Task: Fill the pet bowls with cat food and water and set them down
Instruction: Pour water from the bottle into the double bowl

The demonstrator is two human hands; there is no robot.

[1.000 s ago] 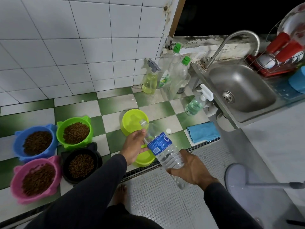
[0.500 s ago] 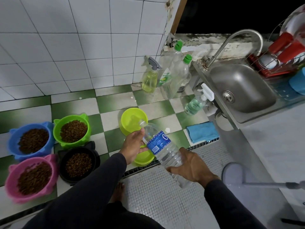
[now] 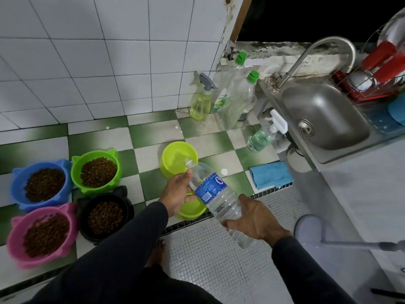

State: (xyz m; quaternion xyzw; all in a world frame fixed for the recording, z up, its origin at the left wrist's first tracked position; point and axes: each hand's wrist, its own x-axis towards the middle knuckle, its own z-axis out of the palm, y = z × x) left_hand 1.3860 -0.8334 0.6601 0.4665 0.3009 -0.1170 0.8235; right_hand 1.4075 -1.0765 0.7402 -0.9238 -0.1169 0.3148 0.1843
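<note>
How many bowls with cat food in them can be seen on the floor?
4, grouped at the left on the checkered tiles: blue bowl far left, green bowl beside it, pink bowl nearest left, black bowl next to it. None looks hidden.

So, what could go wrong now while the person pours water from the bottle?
The water bottle is tilted with its open mouth at the near rim of the far lime bowl, so water may spill onto the floor tiles. The left hand is at its neck and the right hand near its base; a slip could drop it.
</note>
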